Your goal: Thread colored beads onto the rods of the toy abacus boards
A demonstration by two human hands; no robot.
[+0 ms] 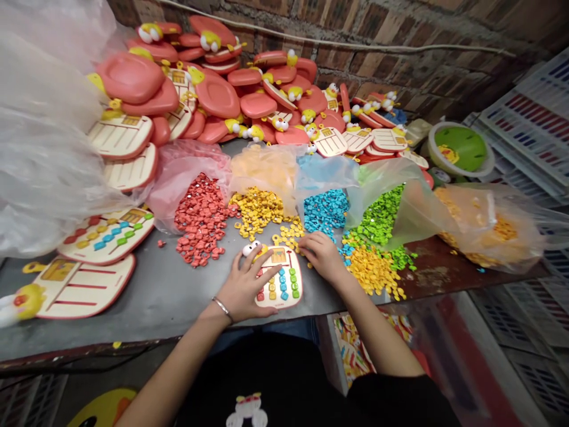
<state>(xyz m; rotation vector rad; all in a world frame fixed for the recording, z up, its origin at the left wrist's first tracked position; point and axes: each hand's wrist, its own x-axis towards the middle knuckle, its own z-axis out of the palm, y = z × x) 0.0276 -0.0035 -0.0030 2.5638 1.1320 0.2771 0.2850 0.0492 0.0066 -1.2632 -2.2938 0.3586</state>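
Note:
A cream toy board (292,295) with a red rim and a googly-eyed duck head lies on the table in front of me. Columns of red, yellow, blue and green pieces sit in its slots. My left hand (237,289) rests across its left side, fingers spread and thumb at the lower edge. My right hand (322,255) is at the board's upper right corner, fingertips bunched together beside loose yellow pieces (290,232). Whatever is between those fingertips is hidden. Behind lie heaps of red pieces (202,219), yellow pieces (258,207), blue pieces (326,209) and green pieces (382,213), spilling from plastic bags.
Coral-backed boards (217,95) are piled against the brick wall. Two boards (89,287) lie at the left, one filled with pieces. More yellow pieces (373,270) lie right of my right hand. A green-lined bowl (462,148) and plastic crates (528,112) stand at the right.

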